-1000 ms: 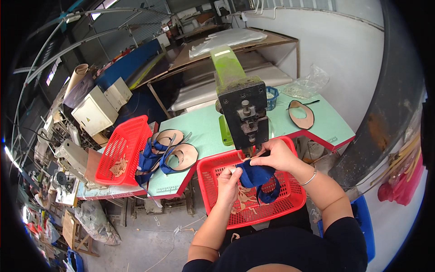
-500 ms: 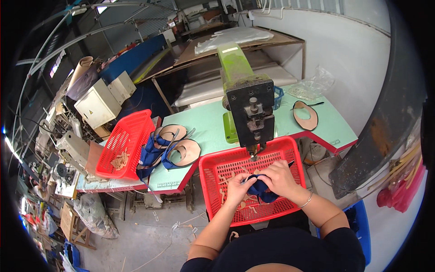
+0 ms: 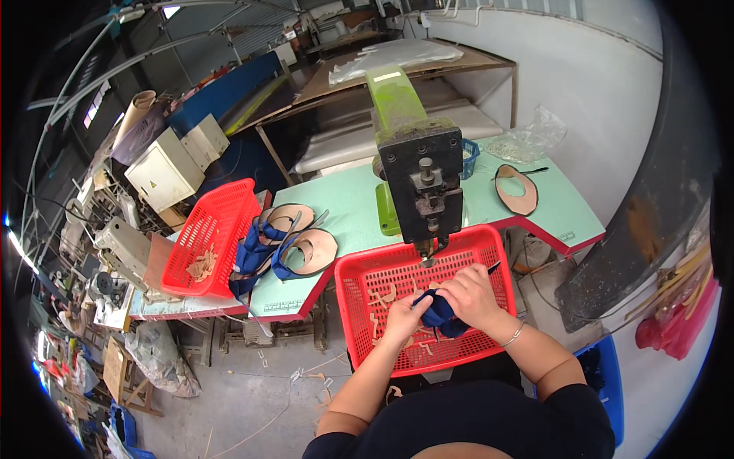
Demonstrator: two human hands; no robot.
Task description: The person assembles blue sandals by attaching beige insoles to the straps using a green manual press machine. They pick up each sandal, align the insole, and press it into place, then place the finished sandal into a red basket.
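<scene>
1. Fingers of both my hands curl around a dark blue strap piece (image 3: 441,315), just below the centre of the frame; my left hand (image 3: 403,317) pinches its left end and my right hand (image 3: 468,298) wraps over its top, fingers pressed together.
2. Both hands sit inside the red basket (image 3: 359,287) in front of me, low in the middle of the picture, with small tan scraps (image 3: 380,294) lying on its mesh floor.
3. Directly above the basket stands the green and black press machine (image 3: 417,172), its black head hanging over the basket's far rim.
4. Left of centre, on the pale green table (image 3: 348,210), lie sandal soles with blue straps (image 3: 294,245), touching one another.
5. Further left, a second red basket (image 3: 218,229) holds a few tan pieces.
6. Upper right of the table, a single tan sole (image 3: 516,189) lies flat, well apart from my hands.
</scene>
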